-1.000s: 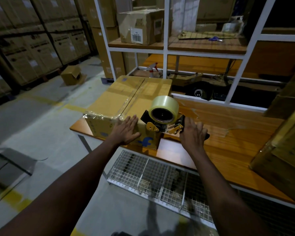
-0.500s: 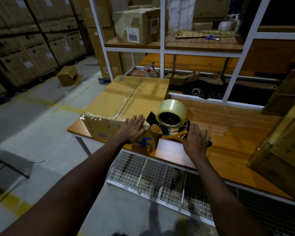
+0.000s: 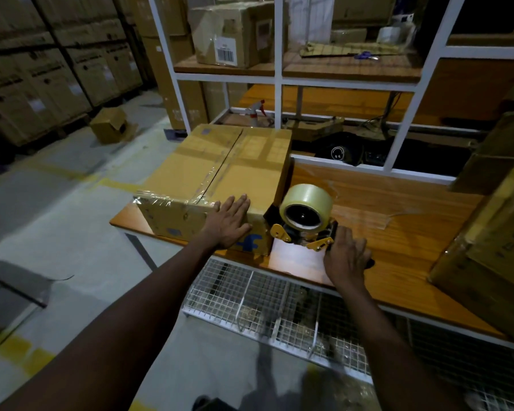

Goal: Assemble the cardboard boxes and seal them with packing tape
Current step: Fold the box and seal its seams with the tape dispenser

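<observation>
Since clear tape already runs along its top seam and near edge, the one cardboard box (image 3: 220,173), at the near-left end of the table (image 3: 398,209), looks almost sealed; its right corner is likely left to do. The left hand (image 3: 230,222) lies flat on its near edge, fingers straight. The right hand (image 3: 346,256) grips the single tape dispenser (image 3: 304,221) just to the right.

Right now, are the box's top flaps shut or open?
Shut. The box flaps lie flat, meeting at a centre seam under clear tape; left hand rests on top.
</observation>
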The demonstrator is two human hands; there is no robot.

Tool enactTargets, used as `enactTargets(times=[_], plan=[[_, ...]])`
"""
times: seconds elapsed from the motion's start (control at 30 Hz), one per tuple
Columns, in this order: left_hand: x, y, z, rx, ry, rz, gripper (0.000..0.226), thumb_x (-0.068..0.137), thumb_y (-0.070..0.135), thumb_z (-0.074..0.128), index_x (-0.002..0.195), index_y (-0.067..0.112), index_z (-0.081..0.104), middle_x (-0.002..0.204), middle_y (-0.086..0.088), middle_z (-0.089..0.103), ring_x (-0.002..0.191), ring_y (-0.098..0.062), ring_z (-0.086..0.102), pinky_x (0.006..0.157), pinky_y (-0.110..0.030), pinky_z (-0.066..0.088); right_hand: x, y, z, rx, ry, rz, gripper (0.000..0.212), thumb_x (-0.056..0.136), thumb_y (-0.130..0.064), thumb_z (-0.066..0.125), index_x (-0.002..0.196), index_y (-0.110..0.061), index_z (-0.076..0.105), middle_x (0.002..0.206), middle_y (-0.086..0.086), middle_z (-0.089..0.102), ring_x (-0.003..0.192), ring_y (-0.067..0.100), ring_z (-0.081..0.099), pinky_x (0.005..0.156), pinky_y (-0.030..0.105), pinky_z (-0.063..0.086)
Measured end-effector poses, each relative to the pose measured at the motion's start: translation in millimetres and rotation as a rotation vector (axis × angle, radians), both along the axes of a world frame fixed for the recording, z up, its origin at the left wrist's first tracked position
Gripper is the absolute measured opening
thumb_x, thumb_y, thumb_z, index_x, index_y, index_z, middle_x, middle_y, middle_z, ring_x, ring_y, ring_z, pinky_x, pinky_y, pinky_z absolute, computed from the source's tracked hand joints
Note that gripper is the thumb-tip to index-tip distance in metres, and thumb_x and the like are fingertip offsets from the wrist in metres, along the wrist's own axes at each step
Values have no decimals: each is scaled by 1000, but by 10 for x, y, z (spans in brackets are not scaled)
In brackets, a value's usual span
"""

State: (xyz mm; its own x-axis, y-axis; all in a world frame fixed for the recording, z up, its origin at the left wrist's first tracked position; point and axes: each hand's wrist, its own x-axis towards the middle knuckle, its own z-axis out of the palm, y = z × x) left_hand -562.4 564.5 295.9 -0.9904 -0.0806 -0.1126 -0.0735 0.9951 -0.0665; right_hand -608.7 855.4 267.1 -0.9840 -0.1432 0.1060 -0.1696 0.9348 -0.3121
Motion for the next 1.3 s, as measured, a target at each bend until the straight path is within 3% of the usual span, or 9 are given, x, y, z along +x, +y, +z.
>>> enactTargets(times=[0.27, 0.5, 0.63, 0.73, 0.83, 0.97, 1.13, 1.3], plan=[[-12, 111, -6, 10, -5, 32, 82, 97, 63, 21, 157, 16, -10, 165, -3, -14, 152, -29, -8, 120, -54, 1, 115, -330, -127, -84, -91, -92, 34, 90, -7, 57, 120, -14, 44, 130, 9, 48, 111, 37, 40, 91, 48, 34], [-30, 134, -31, 29, 20, 56, 85, 97, 64, 24, 157, 14, -8, 165, -5, -13, 152, -32, -6, 120, -56, 2, 361, -557, -172, -217, -257, -194, 38, 96, -11, 53, 131, -9, 39, 137, 12, 44, 120, 43, 40, 95, 51, 35], [-36, 117, -33, 36, 26, 62, 87, 96, 66, 23, 157, 13, -8, 165, -6, -13, 151, -33, -7, 120, -57, 1, 407, -619, -118, -277, -373, -220, 51, 96, -11, 54, 142, -8, 31, 144, 12, 39, 125, 44, 37, 98, 53, 33], [-50, 109, -46, 28, 23, 73, 93, 88, 72, 13, 157, 14, -9, 165, -6, -13, 151, -33, -7, 120, -57, 1, 393, -614, -64, -293, -440, -229, 57, 96, -12, 54, 146, -10, 27, 147, 10, 37, 128, 42, 36, 101, 53, 33], [-45, 79, -85, 23, 38, 75, 93, 84, 71, 6, 157, 15, -9, 164, -5, -13, 151, -33, -7, 120, -57, 1, 341, -539, -56, -285, -371, -208, 46, 96, -14, 54, 138, -11, 36, 143, 8, 42, 125, 40, 38, 98, 52, 33], [-48, 59, -83, 28, 48, 77, 80, 98, 63, 20, 157, 16, -8, 165, -5, -12, 152, -33, -6, 120, -56, 0, 238, -286, -116, -209, -244, -240, 32, 95, -20, 56, 126, -16, 47, 137, 8, 50, 125, 40, 39, 97, 53, 32], [-50, 147, -43, 84, 52, 132, 77, 100, 60, 19, 158, 15, -2, 166, -4, -8, 152, -32, -5, 120, -56, 0, 149, 17, -186, -186, -140, -276, 30, 91, -28, 64, 115, -15, 53, 125, 10, 58, 119, 40, 44, 95, 52, 34], [-17, 157, -28, 88, 60, 137, 80, 97, 65, 12, 158, 16, -2, 166, -4, -7, 152, -31, -4, 119, -55, -1, -40, 161, -81, -292, -12, -280, 33, 86, -29, 71, 106, -12, 50, 111, 16, 63, 113, 41, 50, 95, 52, 35]])
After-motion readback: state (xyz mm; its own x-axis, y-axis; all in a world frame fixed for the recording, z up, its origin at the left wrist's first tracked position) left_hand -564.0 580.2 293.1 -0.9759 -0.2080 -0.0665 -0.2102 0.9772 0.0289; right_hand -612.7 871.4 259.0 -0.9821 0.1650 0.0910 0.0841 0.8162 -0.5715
